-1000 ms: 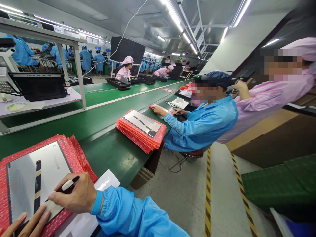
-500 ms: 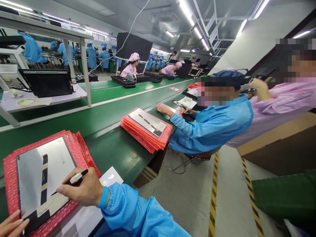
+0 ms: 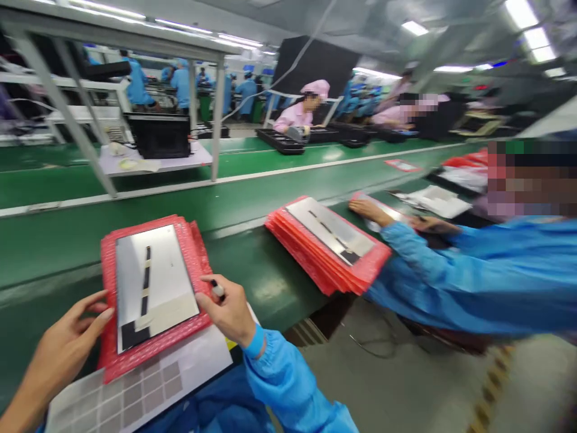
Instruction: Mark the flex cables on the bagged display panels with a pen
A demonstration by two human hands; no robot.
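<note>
In the head view, the panel (image 3: 166, 270) lies on red bubble wrap (image 3: 109, 258) on the desk (image 3: 243, 258); the left hand (image 3: 74, 337), fingers apart, is at the wrap's edge, the right hand (image 3: 232, 307) clamped on a marker (image 3: 218, 291). Probably light, stiff, slick and fragile, the panel suits holding by opposite edges.

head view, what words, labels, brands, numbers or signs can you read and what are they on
No text can be read.
Marks on the near panel: too small to read.
Red light at the back, perhaps a display: too blurred to read.
</note>
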